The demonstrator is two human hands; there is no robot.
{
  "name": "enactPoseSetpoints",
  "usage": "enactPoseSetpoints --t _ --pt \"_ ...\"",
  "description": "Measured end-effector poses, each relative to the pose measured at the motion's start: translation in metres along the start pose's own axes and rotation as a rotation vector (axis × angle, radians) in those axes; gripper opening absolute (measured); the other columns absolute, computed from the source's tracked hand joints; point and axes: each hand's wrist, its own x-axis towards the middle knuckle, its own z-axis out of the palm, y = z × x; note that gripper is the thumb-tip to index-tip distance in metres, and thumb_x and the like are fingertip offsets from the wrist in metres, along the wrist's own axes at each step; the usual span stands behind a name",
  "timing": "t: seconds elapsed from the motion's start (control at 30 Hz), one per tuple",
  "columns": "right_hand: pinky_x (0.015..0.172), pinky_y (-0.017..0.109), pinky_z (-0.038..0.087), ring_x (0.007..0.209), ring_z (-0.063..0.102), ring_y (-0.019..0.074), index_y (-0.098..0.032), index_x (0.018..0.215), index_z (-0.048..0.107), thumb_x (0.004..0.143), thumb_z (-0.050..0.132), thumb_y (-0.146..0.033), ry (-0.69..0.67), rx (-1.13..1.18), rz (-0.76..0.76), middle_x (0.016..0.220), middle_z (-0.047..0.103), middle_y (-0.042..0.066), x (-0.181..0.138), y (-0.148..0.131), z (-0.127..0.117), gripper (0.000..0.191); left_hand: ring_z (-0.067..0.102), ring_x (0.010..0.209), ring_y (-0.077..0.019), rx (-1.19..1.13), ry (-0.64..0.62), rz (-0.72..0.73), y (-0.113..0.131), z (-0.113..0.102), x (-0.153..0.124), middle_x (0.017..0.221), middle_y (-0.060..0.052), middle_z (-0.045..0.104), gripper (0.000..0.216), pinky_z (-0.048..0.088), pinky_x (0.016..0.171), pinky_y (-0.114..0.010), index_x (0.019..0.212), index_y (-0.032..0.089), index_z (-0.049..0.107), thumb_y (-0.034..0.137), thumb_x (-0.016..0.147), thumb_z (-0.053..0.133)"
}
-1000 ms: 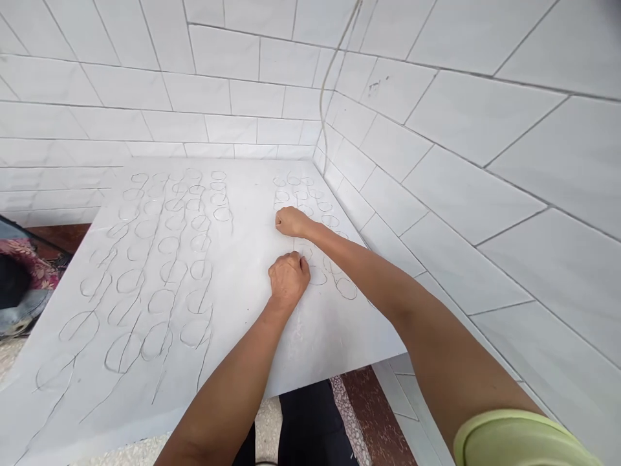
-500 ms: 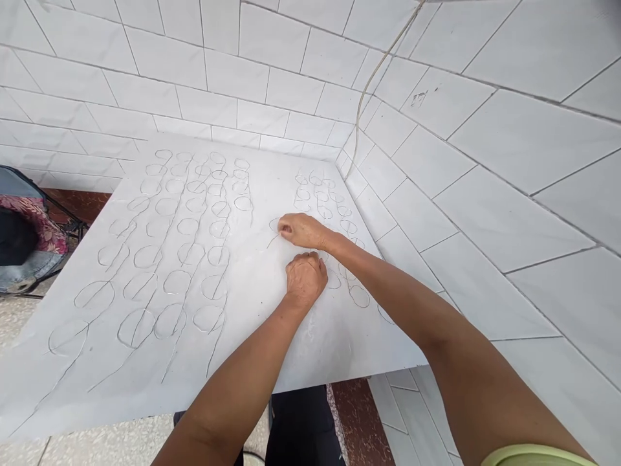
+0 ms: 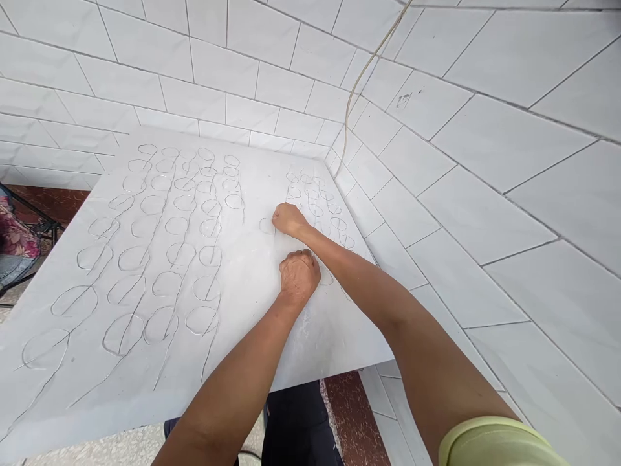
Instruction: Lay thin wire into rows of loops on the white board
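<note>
A large white board lies flat in a tiled corner, covered with rows of thin wire-like loops with long tails. My left hand rests on the board as a closed fist near its middle right. My right hand is farther out, fingers pinched together on the board beside a single loop. What each hand pinches is too thin to make out. A second group of smaller loops lies right of my right hand.
White tiled walls close in behind and to the right. A thin cable hangs down the corner. Patterned fabric and a dark frame sit at the left edge. Dark trousers and red-brown floor show below the board's near edge.
My right hand drew back slightly from the loop it was at, which now lies clear to its left. My left fist stayed put. The view shifted a little.
</note>
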Motion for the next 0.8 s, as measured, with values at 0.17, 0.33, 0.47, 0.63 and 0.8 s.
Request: enactPoseSetpoints --t 0.17,0.33,0.47,0.63,0.8 --pt "0.051 0.026 0.027 0.054 0.034 0.0109 -0.020 0.065 0.042 0.083 0.056 -0.009 0.015 -0.021 -0.087 0.063 0.039 -0.001 -0.006 -0.006 0.007 0.026 0.062 0.078 -0.0217 -0.025 -0.019 -0.008 0.000 0.001 0.001 0.072 -0.008 0.064 0.022 0.040 0.066 -0.033 0.077 0.018 0.064 0.018 0.092 0.048" --pt "0.053 0.029 0.033 0.057 0.045 0.0145 -0.020 0.072 0.049 0.089 0.058 -0.023 -0.001 -0.103 -0.043 0.067 0.048 0.002 -0.010 -0.011 0.006 0.020 0.062 0.079 -0.0223 -0.048 -0.032 -0.013 -0.002 0.004 0.002 0.070 -0.008 0.064 0.022 0.042 0.070 -0.033 0.076 0.017 0.066 0.019 0.091 0.051" --pt "0.057 0.030 0.039 0.066 0.055 0.0180 -0.018 0.077 0.054 0.083 0.061 -0.015 -0.025 -0.179 -0.057 0.076 0.057 0.007 -0.010 -0.019 0.004 0.010 0.062 0.081 -0.0234 -0.054 -0.036 -0.020 -0.003 0.005 0.003 0.071 -0.009 0.063 0.017 0.043 0.071 -0.033 0.076 0.017 0.067 0.016 0.087 0.055" --pt "0.052 0.029 0.039 0.060 0.054 0.0168 -0.017 0.074 0.055 0.082 0.061 -0.013 -0.057 -0.052 -0.037 0.071 0.058 0.006 -0.013 -0.026 0.001 0.011 0.061 0.078 -0.0220 -0.058 -0.033 -0.025 -0.002 0.005 0.003 0.070 -0.008 0.063 0.015 0.042 0.069 -0.033 0.074 0.017 0.065 0.014 0.084 0.055" --pt "0.050 0.028 0.042 0.054 0.055 0.0160 -0.015 0.074 0.059 0.083 0.061 -0.014 -0.096 0.151 -0.048 0.062 0.061 0.006 -0.007 -0.041 0.002 0.009 0.058 0.072 -0.0203 -0.049 -0.048 -0.035 -0.001 0.001 0.002 0.070 -0.006 0.063 0.013 0.038 0.065 -0.033 0.069 0.019 0.058 0.012 0.081 0.057"
